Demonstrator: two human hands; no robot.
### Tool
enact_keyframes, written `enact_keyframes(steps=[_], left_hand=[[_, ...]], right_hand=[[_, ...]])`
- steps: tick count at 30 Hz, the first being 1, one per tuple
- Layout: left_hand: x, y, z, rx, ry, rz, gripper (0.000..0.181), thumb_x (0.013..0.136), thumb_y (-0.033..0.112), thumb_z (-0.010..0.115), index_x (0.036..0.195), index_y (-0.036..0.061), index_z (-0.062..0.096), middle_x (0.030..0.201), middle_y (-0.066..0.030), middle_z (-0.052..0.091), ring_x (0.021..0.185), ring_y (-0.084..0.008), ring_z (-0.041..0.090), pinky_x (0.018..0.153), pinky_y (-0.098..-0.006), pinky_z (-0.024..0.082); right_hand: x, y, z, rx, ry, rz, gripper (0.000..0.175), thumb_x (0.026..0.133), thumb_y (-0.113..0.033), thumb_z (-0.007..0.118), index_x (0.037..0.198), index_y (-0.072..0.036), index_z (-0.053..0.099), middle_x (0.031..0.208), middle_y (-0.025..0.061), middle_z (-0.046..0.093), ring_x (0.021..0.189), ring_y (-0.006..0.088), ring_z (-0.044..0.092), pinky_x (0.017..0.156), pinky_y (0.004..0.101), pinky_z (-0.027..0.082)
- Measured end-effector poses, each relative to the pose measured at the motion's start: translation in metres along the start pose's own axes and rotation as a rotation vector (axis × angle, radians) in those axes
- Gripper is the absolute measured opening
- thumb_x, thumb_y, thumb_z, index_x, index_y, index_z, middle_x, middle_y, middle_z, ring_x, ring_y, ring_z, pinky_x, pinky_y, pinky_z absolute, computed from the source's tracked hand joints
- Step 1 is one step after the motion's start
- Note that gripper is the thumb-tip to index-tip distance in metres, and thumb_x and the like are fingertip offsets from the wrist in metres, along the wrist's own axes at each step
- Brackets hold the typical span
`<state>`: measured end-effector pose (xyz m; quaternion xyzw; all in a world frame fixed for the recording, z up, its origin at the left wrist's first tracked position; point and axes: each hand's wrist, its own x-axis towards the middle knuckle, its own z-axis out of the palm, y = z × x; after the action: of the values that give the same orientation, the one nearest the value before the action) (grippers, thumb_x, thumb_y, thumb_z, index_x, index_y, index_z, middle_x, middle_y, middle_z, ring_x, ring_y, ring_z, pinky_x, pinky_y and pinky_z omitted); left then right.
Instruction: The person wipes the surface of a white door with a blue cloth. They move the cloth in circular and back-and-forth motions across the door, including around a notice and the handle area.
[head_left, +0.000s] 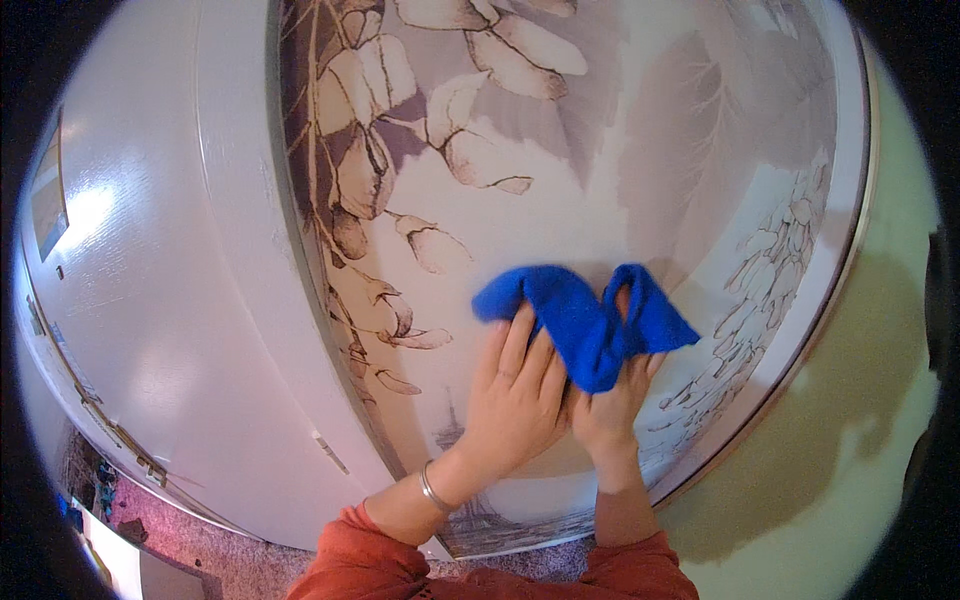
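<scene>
A blue cloth (574, 315) lies bunched and folded against a panel with a printed leaf pattern (525, 217). My left hand (517, 397), a bangle at its wrist, presses the cloth's lower left part, fingers pointing up the panel. Beside it, my right hand (615, 401) grips the cloth from below, its fingers partly hidden by the folds. The two hands nearly meet under the middle of the cloth. Orange-red sleeves cover both forearms.
On the left stands a glossy white door (150, 300) with a hinge (330, 452) near the panel's white frame. A pale green wall (810, 480) carrying a shadow is on the right. Speckled carpet (247, 566) shows at the bottom, with a white object (112, 555) at lower left.
</scene>
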<state>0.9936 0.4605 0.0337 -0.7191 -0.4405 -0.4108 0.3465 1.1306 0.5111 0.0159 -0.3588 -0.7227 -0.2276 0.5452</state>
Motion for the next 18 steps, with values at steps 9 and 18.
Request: enact_keyframes(steps=[9, 18], left_hand=[[-0.044, -0.034, -0.039, 0.069, -0.046, -0.103, 0.064, 0.080, 0.027, 0.070, 0.135, 0.0002, 0.052, 0.143, -0.0253, 0.045, 0.139, -0.0485, 0.032, 0.114, -0.0582, 0.022], [-0.041, -0.020, -0.012, -0.011, -0.015, -0.064, 0.058, 0.083, 0.030, 0.068, 0.130, 0.0000, 0.055, 0.137, -0.0232, 0.050, 0.136, -0.0490, 0.036, 0.113, -0.0608, 0.024]], right_hand=[[0.001, -0.054, 0.016, 0.109, -0.125, -0.077, 0.055, 0.087, -0.034, 0.061, 0.135, -0.008, 0.057, 0.152, 0.0143, 0.042, 0.141, 0.0391, 0.034, 0.116, 0.0567, 0.018], [-0.017, -0.043, 0.015, 0.025, -0.006, 0.020, 0.054, 0.092, -0.034, 0.056, 0.137, -0.004, 0.053, 0.153, 0.0175, 0.039, 0.140, 0.0402, 0.035, 0.115, 0.0573, 0.020]])
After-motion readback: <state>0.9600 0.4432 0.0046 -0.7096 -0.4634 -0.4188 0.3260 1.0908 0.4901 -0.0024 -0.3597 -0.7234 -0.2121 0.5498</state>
